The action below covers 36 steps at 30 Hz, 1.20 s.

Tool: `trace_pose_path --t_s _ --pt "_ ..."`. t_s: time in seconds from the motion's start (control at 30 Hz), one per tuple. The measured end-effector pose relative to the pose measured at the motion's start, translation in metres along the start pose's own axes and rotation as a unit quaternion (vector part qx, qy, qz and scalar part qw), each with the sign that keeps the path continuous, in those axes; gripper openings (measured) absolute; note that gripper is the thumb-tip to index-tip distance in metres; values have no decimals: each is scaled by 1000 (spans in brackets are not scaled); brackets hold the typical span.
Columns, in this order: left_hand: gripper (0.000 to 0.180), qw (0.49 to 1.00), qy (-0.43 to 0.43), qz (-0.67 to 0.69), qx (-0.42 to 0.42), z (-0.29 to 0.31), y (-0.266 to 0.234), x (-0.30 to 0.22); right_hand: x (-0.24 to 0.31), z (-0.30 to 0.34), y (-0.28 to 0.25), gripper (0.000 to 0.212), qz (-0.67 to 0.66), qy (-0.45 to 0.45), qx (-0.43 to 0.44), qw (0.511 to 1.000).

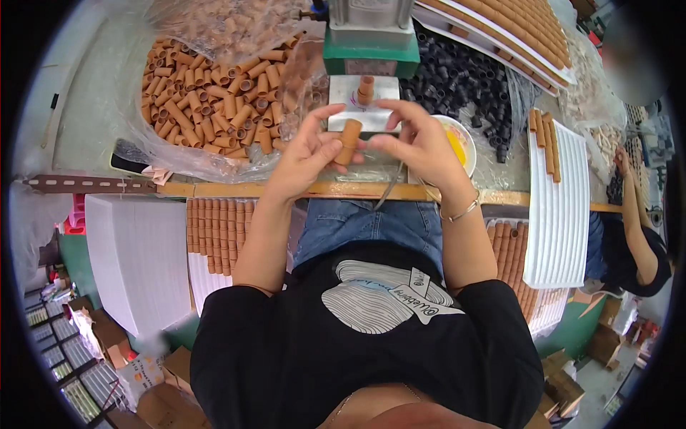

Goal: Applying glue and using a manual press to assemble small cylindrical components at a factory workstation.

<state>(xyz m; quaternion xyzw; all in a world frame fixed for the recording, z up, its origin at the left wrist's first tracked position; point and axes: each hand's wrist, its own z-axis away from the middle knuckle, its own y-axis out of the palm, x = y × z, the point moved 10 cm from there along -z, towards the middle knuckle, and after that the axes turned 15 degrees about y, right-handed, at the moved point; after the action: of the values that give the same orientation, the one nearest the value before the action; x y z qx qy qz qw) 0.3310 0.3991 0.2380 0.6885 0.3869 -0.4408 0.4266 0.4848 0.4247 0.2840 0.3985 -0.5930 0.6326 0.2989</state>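
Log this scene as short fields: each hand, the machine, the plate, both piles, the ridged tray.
Left hand: holding a brown tube
Right hand: open beside that tube; contact unclear
Machine: grey and green, beyond the hands
Metal plate: bears a brown piece
Left pile: loose brown tubes
Right pile: black pieces
White tray: ridged, some brown tubes at its far end

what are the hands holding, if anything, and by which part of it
The left hand holds a brown tube by its lower half; whether the right hand also touches it cannot be told.
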Motion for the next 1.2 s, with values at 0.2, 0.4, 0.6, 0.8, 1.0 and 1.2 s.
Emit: trace_pose_path --t_s 0.2,0.4,0.6,0.8,1.0,1.2 --pt "59 996 4 57 69 2 42 9 -15 30 26 25 -299 75 157 938" --pt "51 997 31 -67 -9 9 41 11 -27 40 14 20 -200 72 31 977" --pt "42 950 100 -269 -126 16 -41 -28 -93 24 -93 15 -41 111 -159 980" --pt "20 757 68 -621 -192 41 -144 -85 -177 16 -133 22 318 183 -165 916" --pt "22 725 -72 -679 -92 33 -137 -44 -170 -11 -136 25 337 177 -245 892" --pt "23 794 105 -591 -97 24 -118 -49 -163 -38 -132 15 326 160 -256 896"
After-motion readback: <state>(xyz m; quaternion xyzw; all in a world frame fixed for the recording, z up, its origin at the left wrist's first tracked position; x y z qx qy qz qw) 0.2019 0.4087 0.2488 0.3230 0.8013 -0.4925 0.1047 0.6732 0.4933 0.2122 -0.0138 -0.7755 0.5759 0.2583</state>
